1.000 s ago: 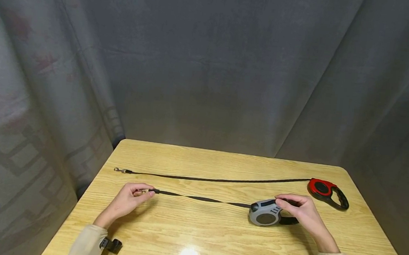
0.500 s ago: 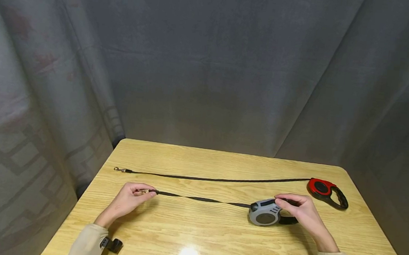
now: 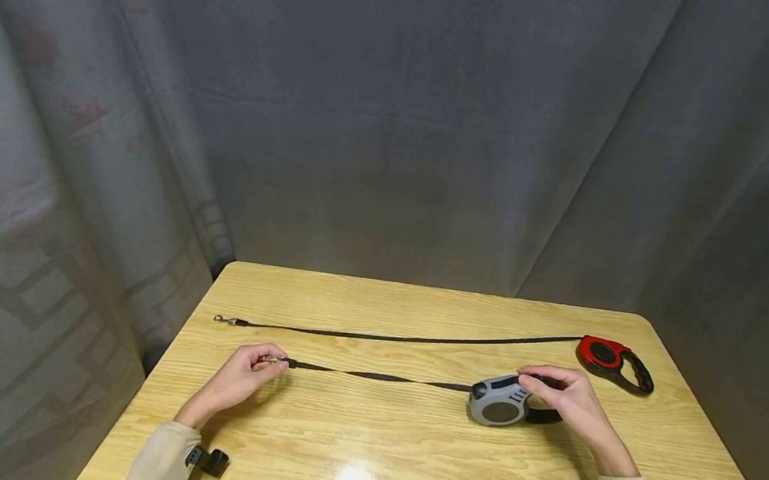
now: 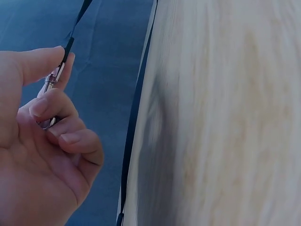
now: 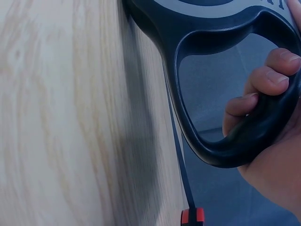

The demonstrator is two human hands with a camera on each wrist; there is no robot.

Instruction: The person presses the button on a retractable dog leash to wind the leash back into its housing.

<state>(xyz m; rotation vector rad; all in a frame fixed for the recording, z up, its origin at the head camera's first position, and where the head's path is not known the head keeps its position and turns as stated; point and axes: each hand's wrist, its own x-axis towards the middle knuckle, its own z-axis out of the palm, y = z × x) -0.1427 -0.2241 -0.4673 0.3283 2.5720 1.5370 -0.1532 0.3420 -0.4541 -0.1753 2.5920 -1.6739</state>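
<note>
A grey retractable dog leash (image 3: pixel 499 402) is held at the right, its black strap (image 3: pixel 378 377) drawn out leftward, slightly twisted and nearly straight. My right hand (image 3: pixel 570 401) grips its black loop handle (image 5: pixel 235 153), with fingers curled through the opening in the right wrist view. At the strap's far end, my left hand (image 3: pixel 239 373) pinches the black end sleeve between thumb and forefinger. The metal snap hook (image 4: pixel 49 82) lies along the curled fingers, partly hidden by them. Both hands are raised over the table, casting shadows on it.
Behind, a red and black retractable leash (image 3: pixel 601 354) lies on the wooden table (image 3: pixel 378 301). Its strap runs left to a metal snap hook (image 3: pixel 225 320), roughly parallel to the held strap. Grey curtains (image 3: pixel 392 156) hang around the table's back and sides.
My left hand has shifted very slightly left, and the strap's twist looks a little different. The right hand keeps its grip on the grey leash almost in place.
</note>
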